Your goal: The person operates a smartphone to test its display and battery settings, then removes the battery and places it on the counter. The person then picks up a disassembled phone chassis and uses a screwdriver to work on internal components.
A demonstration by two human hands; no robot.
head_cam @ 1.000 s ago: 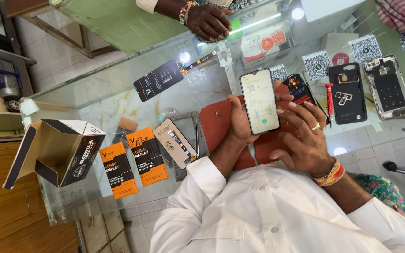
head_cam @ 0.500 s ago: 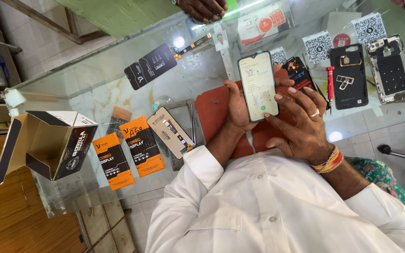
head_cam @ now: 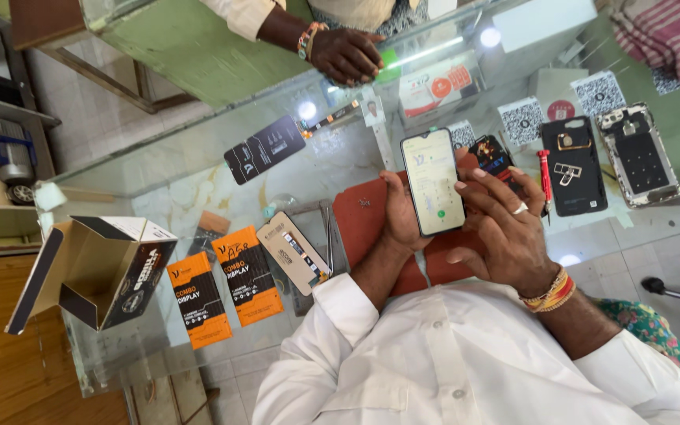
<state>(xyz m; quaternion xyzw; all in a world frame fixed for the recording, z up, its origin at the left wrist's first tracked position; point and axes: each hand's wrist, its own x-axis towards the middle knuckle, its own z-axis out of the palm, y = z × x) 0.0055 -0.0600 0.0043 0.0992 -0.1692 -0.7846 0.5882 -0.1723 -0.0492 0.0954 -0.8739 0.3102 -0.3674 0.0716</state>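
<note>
- Glass worktop [head_cam: 198, 181] over pale marbled tile, seen from the head camera, and it's crowded with phone parts and packaging.
- Centre stage: a slim black-framed smartphone with a lit white screen [head_cam: 432, 182], held up off a rust-red rubbery mat [head_cam: 360, 224].
- Left hand [head_cam: 403, 224] is wrapped round the phone from behind, thumb up its left edge. That's a proper grasp.
- Right hand [head_cam: 505, 236] holds nothing: its fingers are spread, the tips resting at the phone's right edge and screen.
- Another person's hand [head_cam: 345, 55] rests flat on the far side of the glass, well clear of the phone.
- Risk, as I judge it: only one hand has the phone, and it's a smooth slab. A firm press from the right fingertips could tip it out, and it would land on hard glass.
- A careless elbow could also sweep the loose bits off the slick worktop.
- Materials now:
  - Two glossy orange-and-black card packs [head_cam: 198, 299] lie flat, near a matt open cardboard box [head_cam: 96, 271].
  - A thin red-handled screwdriver [head_cam: 545, 177] sits just beside a flat black plastic phone back [head_cam: 574, 165].
  - Further right is a stripped silver-grey phone frame [head_cam: 639, 153], all hard edges and cutouts.
</note>
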